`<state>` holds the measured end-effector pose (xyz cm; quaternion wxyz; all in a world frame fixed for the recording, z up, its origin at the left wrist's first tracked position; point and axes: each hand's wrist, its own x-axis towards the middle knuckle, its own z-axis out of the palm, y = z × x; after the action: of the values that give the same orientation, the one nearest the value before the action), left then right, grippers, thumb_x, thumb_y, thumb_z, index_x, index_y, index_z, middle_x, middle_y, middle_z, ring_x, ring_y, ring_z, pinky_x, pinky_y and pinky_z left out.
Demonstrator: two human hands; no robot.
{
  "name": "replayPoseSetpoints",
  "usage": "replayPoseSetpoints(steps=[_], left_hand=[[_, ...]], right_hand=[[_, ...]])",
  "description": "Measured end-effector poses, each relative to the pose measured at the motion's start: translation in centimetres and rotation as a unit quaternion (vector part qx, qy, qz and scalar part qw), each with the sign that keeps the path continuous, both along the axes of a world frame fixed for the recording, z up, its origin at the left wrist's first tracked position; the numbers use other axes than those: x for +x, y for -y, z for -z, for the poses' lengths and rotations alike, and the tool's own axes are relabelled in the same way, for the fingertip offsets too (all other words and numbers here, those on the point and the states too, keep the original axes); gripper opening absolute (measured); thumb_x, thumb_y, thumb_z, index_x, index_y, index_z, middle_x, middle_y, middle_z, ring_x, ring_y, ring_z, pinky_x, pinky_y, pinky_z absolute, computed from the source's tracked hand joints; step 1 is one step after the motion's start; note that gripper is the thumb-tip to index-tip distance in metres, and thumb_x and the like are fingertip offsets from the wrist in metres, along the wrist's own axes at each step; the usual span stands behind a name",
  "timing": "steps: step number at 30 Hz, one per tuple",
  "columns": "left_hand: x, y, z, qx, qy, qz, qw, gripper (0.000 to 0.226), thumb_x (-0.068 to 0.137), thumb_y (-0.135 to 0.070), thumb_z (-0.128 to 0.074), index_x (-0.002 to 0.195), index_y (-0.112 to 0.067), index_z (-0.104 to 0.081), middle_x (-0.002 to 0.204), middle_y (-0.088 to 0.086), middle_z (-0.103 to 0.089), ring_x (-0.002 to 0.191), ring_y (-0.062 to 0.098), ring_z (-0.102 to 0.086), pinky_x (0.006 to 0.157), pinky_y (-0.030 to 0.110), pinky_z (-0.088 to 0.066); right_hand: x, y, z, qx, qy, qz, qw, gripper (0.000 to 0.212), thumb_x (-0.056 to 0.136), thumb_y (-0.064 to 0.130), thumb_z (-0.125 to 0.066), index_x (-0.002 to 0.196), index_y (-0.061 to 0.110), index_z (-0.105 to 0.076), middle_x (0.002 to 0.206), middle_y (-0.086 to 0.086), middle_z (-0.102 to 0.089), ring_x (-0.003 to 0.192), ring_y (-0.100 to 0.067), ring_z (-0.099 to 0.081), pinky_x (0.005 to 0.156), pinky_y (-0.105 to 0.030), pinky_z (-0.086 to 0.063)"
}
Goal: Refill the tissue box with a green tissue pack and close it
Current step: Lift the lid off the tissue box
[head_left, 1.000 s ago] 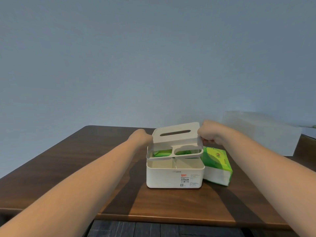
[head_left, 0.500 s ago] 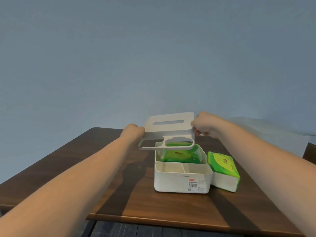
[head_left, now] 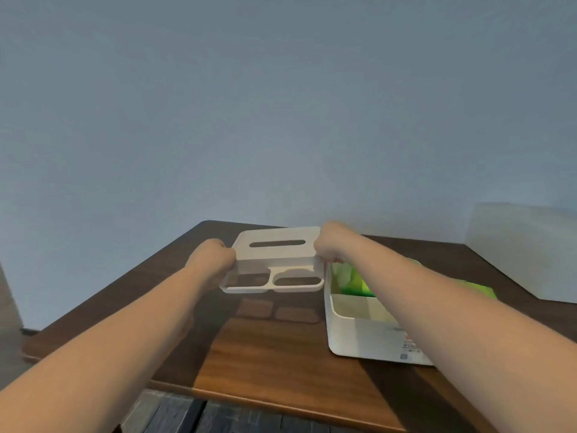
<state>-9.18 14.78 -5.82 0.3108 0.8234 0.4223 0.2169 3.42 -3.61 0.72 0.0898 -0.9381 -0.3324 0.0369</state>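
Observation:
The white lid (head_left: 274, 260) with a long slot and two oval openings hangs in the air left of the tissue box. My left hand (head_left: 212, 256) grips its left edge and my right hand (head_left: 332, 245) grips its right edge. The white tissue box (head_left: 359, 339) stands open on the table at the right, partly behind my right forearm. A green tissue pack (head_left: 356, 281) lies inside its rear compartment. A second green tissue pack (head_left: 477, 289) shows just past my right arm, mostly hidden.
The brown wooden table (head_left: 274, 354) carries the lid's shadow under it. A white boxy object (head_left: 524, 248) stands at the back right by the wall. The table's front edge runs close below my arms, with dark floor beyond.
Both hands lifted the lid off the box and carried it to the left. The box now stands open with the green pack showing inside.

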Motion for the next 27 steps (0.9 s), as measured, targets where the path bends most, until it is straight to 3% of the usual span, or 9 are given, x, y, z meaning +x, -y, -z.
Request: replayPoseSetpoints(steps=[4, 7, 10, 16, 18, 22, 24, 27], left_hand=[[0.0, -2.2, 1.9, 0.003, -0.023, -0.018, 1.000, 0.012, 0.076, -0.007, -0.049, 0.079, -0.009, -0.060, 0.077, 0.010, -0.063, 0.071, 0.028, -0.055, 0.062, 0.030, -0.042], [0.4, -3.4, 3.2, 0.011, -0.053, -0.028, 0.998, 0.019, 0.081, -0.010, -0.048, 0.091, -0.005, -0.064, 0.081, 0.008, -0.061, 0.079, 0.028, -0.057, 0.067, 0.032, -0.045], [0.9, -4.2, 4.4, 0.012, -0.078, -0.032, 0.996, 0.023, 0.084, -0.012, -0.048, 0.097, -0.003, -0.064, 0.086, 0.009, -0.063, 0.084, 0.029, -0.061, 0.072, 0.034, -0.050], [1.5, -5.2, 5.4, 0.015, -0.093, -0.042, 0.995, 0.022, 0.086, -0.014, -0.045, 0.097, -0.004, -0.061, 0.080, 0.008, -0.056, 0.075, 0.026, -0.052, 0.060, 0.030, -0.040], [1.8, -5.3, 5.4, 0.023, -0.097, -0.043, 0.994, 0.019, 0.087, -0.017, -0.045, 0.091, -0.006, -0.060, 0.077, 0.008, -0.057, 0.074, 0.025, -0.054, 0.063, 0.030, -0.043], [1.9, -5.5, 5.6, 0.036, -0.112, -0.046, 0.992, 0.017, 0.090, -0.020, -0.044, 0.087, -0.009, -0.055, 0.071, 0.005, -0.053, 0.071, 0.022, -0.052, 0.062, 0.030, -0.042], [1.7, -5.4, 5.5, 0.044, -0.115, -0.050, 0.991, 0.018, 0.089, -0.022, -0.043, 0.095, -0.010, -0.055, 0.080, 0.006, -0.057, 0.079, 0.024, -0.056, 0.065, 0.031, -0.043], [1.5, -5.0, 4.9, 0.073, -0.114, -0.056, 0.989, 0.028, 0.091, -0.027, -0.043, 0.110, -0.011, -0.054, 0.105, 0.010, -0.062, 0.095, 0.029, -0.060, 0.076, 0.035, -0.049]], right_hand=[[0.1, -3.2, 1.2, -0.089, 0.005, -0.021, 0.996, 0.027, 0.085, 0.002, -0.054, 0.058, 0.007, -0.053, 0.059, -0.007, -0.051, 0.054, -0.023, -0.051, 0.048, -0.026, -0.037], [0.4, -5.2, 2.4, -0.156, 0.019, -0.040, 0.987, 0.028, 0.084, 0.004, -0.060, 0.057, 0.008, -0.055, 0.063, -0.006, -0.050, 0.058, -0.022, -0.051, 0.050, -0.027, -0.039], [1.0, -6.6, 3.6, -0.192, 0.008, -0.036, 0.981, 0.028, 0.084, 0.004, -0.061, 0.058, 0.006, -0.053, 0.066, -0.008, -0.049, 0.075, -0.026, -0.054, 0.064, -0.029, -0.045], [1.2, -8.2, 5.2, -0.287, -0.006, -0.073, 0.955, 0.033, 0.089, 0.013, -0.059, 0.057, 0.007, -0.055, 0.070, -0.007, -0.056, 0.072, -0.027, -0.053, 0.076, -0.031, -0.044], [1.4, -8.4, 5.5, -0.288, -0.047, -0.055, 0.955, 0.034, 0.091, 0.021, -0.060, 0.060, 0.008, -0.057, 0.079, -0.004, -0.063, 0.070, -0.023, -0.054, 0.078, -0.029, -0.044], [1.4, -8.6, 5.9, -0.266, -0.117, -0.029, 0.956, 0.030, 0.088, 0.029, -0.067, 0.069, 0.007, -0.058, 0.067, -0.001, -0.057, 0.058, -0.017, -0.049, 0.079, -0.030, -0.045], [1.3, -8.4, 5.7, -0.235, -0.113, -0.024, 0.965, 0.030, 0.089, 0.027, -0.066, 0.068, 0.006, -0.058, 0.064, -0.002, -0.058, 0.056, -0.018, -0.050, 0.076, -0.030, -0.047], [0.9, -7.7, 5.2, -0.146, -0.097, -0.013, 0.984, 0.032, 0.095, 0.014, -0.050, 0.065, 0.006, -0.052, 0.065, -0.005, -0.059, 0.051, -0.018, -0.051, 0.058, -0.027, -0.044]])
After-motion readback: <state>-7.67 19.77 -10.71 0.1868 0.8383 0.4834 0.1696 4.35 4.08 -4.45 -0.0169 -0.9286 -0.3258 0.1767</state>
